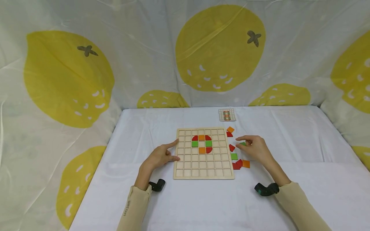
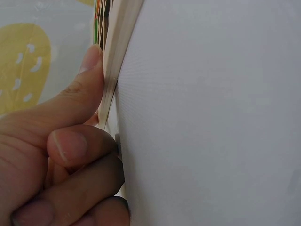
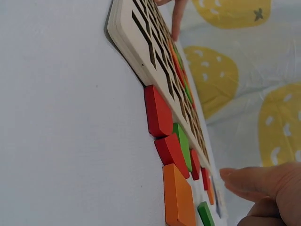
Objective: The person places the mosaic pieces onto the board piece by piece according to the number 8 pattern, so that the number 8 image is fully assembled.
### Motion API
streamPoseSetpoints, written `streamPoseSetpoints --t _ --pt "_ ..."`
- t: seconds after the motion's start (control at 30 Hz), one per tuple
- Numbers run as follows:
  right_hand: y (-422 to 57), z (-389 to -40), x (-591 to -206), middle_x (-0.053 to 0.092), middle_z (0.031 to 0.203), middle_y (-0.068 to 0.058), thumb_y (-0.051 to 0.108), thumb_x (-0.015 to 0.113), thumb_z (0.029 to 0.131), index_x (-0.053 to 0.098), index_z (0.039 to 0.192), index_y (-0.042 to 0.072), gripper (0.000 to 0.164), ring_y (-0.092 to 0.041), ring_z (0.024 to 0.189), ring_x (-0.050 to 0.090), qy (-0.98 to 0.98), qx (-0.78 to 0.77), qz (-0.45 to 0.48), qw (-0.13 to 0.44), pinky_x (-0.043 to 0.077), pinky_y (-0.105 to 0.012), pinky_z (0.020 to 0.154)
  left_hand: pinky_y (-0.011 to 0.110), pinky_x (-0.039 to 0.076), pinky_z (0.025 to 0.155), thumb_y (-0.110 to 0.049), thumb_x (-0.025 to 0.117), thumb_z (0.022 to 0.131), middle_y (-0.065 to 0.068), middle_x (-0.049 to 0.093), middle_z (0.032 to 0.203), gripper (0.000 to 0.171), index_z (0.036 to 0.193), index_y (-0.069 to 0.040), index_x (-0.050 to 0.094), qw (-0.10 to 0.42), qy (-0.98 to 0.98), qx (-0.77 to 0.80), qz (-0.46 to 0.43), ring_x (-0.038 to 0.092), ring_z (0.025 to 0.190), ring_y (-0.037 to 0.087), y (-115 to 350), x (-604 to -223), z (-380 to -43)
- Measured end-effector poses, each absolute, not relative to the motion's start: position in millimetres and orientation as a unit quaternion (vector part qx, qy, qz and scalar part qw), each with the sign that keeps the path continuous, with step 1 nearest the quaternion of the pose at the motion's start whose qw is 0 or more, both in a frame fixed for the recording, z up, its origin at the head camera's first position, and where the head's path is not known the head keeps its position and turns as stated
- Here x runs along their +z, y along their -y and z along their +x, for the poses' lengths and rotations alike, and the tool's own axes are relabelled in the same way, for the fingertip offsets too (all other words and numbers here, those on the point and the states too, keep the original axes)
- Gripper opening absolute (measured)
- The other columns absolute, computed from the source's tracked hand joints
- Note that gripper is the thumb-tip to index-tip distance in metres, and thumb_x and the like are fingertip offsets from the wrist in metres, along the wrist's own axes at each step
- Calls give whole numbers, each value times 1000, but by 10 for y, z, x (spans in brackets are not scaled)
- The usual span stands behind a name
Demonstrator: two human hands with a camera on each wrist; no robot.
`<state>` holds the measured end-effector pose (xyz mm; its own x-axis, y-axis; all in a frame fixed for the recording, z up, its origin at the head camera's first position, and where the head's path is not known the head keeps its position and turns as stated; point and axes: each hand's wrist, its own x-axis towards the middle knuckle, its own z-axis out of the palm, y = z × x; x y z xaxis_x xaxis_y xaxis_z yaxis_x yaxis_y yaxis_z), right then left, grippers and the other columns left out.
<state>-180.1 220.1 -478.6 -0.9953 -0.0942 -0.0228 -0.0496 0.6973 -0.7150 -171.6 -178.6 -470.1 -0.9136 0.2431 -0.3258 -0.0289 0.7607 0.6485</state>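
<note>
A square wooden grid board [image 1: 188, 165] lies on the white cloth. Red rounded pieces [image 1: 208, 149], orange squares [image 1: 201, 137] and green squares [image 1: 195, 144] form part of a ring in its cells. My left hand [image 1: 160, 156] touches the board's left edge with index finger and thumb spread apart; its other fingers are curled in the left wrist view. To the right of the board, my right hand [image 1: 254, 148] hovers with index finger and thumb apart, nothing pinched between them. Beneath it lies a green piece [image 3: 205, 214], partly hidden by the hand in the head view.
Loose red pieces [image 1: 232, 148], a green square [image 1: 234, 156] and orange squares [image 1: 246, 164] lie along the board's right side. Behind the board is a small patterned card [image 1: 226, 115]. A lemon-printed cloth [image 1: 219, 48] hangs at the back.
</note>
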Motion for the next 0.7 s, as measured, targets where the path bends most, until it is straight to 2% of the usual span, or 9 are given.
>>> streamPoseSetpoints --t 0.23,0.7 --pt "-2224 -1803 -4808 34 59 1 17 81 90 78 115 7 28 -17 56 33 -923 -379 -45 45 25 -25 51 27 35 60 -36 83 86 -3 42 61 89 161 -33 36 198 -917 341 59 39 59 12 1784 -4696 -1712" --pt "-2169 -1791 -4885 36 60 2 21 85 86 79 114 8 31 -15 57 35 -916 -394 -44 70 24 -25 53 26 34 59 -36 83 86 -3 41 60 89 161 -33 36 198 -917 342 59 39 59 12 1785 -4699 -1708"
